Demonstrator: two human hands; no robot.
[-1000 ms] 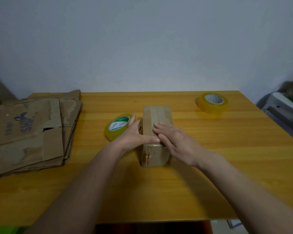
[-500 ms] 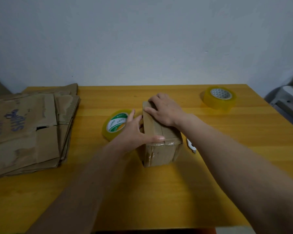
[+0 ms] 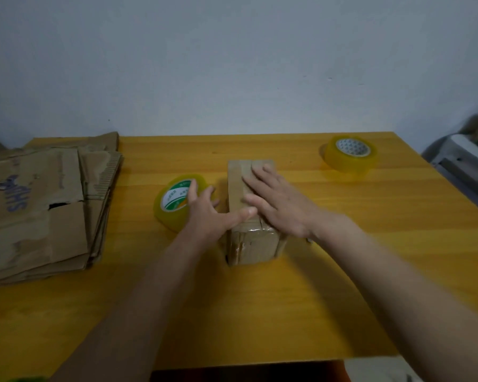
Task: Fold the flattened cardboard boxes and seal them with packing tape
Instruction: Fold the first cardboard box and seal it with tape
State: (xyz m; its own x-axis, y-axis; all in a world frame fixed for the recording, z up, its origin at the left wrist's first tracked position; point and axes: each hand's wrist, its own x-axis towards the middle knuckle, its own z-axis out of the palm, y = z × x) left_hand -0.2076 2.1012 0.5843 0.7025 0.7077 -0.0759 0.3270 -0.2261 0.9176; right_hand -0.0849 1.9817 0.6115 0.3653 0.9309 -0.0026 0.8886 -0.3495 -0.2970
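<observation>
left hand (image 3: pixel 204 213) grip braces the small box (image 3: pixel 253 238) mid-tabletop (image 3: pixel 370 257), thumb on top, right hand (image 3: pixel 280 201) flat and released, pressing tape; i judge it light, stiff, best held by its sides.

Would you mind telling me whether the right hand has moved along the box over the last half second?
Yes. The right hand slid back from the box's far end toward its near end.

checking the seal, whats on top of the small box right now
The right hand lies flat on the box, and the left hand's thumb presses its near edge. Glossy tape shows there; the seam under the palm is covered.
</observation>
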